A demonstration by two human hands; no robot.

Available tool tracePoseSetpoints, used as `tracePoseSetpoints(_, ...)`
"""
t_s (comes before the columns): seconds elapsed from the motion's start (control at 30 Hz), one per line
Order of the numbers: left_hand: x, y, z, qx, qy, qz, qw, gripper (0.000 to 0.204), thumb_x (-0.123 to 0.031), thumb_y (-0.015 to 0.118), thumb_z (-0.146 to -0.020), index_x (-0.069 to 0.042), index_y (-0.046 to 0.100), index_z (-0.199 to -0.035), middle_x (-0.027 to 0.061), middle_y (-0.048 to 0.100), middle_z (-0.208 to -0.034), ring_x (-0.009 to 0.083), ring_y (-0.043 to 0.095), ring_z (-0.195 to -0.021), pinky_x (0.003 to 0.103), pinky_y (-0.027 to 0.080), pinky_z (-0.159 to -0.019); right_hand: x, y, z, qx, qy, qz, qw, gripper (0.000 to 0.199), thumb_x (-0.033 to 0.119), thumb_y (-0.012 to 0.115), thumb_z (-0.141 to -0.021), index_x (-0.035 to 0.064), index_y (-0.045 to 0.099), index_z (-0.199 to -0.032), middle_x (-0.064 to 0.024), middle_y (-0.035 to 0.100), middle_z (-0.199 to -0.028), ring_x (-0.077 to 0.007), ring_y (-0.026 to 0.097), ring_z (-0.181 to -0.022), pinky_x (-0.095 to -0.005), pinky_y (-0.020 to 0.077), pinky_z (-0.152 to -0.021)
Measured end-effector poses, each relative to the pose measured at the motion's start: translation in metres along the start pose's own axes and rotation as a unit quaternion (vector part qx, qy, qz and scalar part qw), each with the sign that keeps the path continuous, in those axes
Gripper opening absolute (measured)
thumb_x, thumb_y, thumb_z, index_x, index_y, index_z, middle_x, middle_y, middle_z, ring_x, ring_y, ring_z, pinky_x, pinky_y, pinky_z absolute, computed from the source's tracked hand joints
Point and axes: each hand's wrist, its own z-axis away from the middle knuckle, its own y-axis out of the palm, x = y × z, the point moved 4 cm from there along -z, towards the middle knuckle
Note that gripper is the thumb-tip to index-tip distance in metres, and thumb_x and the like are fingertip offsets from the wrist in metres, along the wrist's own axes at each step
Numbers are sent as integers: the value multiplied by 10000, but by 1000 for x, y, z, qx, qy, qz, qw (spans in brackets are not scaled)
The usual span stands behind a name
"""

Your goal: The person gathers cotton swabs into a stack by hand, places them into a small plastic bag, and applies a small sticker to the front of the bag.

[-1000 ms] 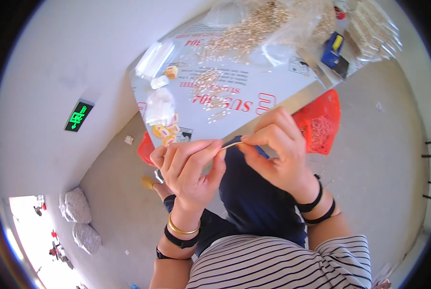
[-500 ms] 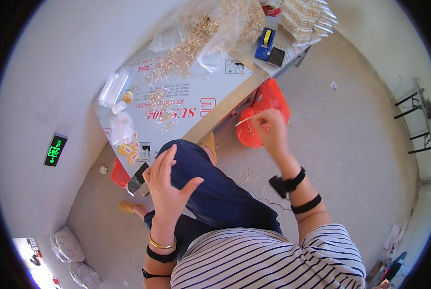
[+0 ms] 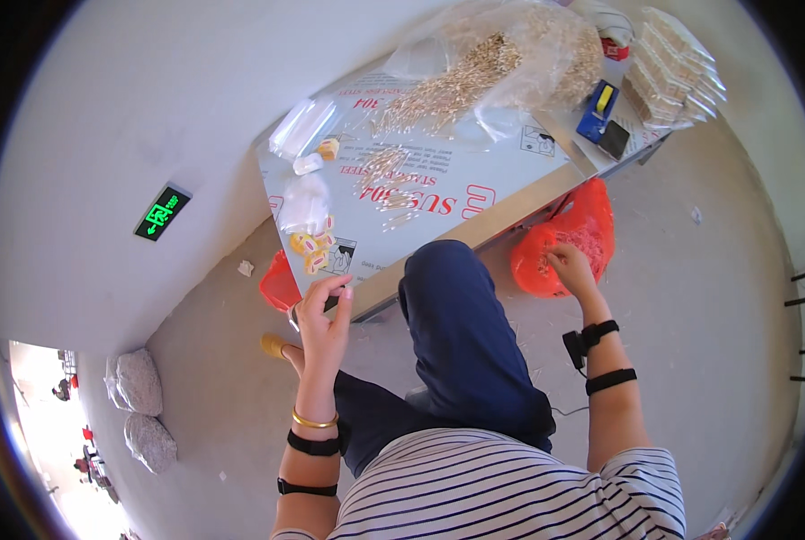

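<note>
My right hand (image 3: 571,268) is over a red plastic bag (image 3: 603,216) hanging at the table's edge. Its fingertips are pinched together; whatever they hold, if anything, is too small to make out. My left hand (image 3: 324,317) is raised by the table's near left corner, its fingers curved and the thumb apart, with nothing visible in it. Behind it a dark flat object is partly hidden. Loose cotton swabs (image 3: 389,184) with thin wooden sticks lie scattered on the table (image 3: 501,184). Farther back, a large heap of swabs (image 3: 474,76) spills from a clear plastic bag (image 3: 510,117).
Clear plastic sleeves (image 3: 301,128), a bundle of clear bags (image 3: 305,202) and yellow rabbit-shaped pieces (image 3: 314,245) line the table's left side. A blue tape dispenser (image 3: 596,112) and stacked packs (image 3: 672,72) stand at the back right. Another red bag (image 3: 281,283) is below the left corner.
The view has swung, shifting the table rightward in the picture. My right hand has come down over the red bag; the thin stick it held no longer shows. My left fingers have curled slightly.
</note>
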Motion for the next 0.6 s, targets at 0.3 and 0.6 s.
tracePoseSetpoints(0.3, 127, 97, -57, 24, -146, 174, 974, 347, -318, 574, -1096, -67, 636, -1327, 86, 712, -1229, 194, 652, -1148, 353, 483, -1002, 86, 111, -142, 83, -45, -263, 960, 327, 218, 558, -1083, 15, 687, -1305, -101, 706, -1216, -190, 641, -1168, -331, 489, -1028)
tracePoseSetpoints(0.6, 221, 183, -158, -13, -166, 227, 960, 429, -361, 520, -1116, -16, 543, -1369, 175, 642, -1385, 267, 630, -1271, 392, 475, -1066, 136, 219, -234, 98, 42, -398, 911, 513, 328, 387, -1107, 24, 513, -1499, -111, 528, -1550, -208, 472, -1448, -378, 327, -1229)
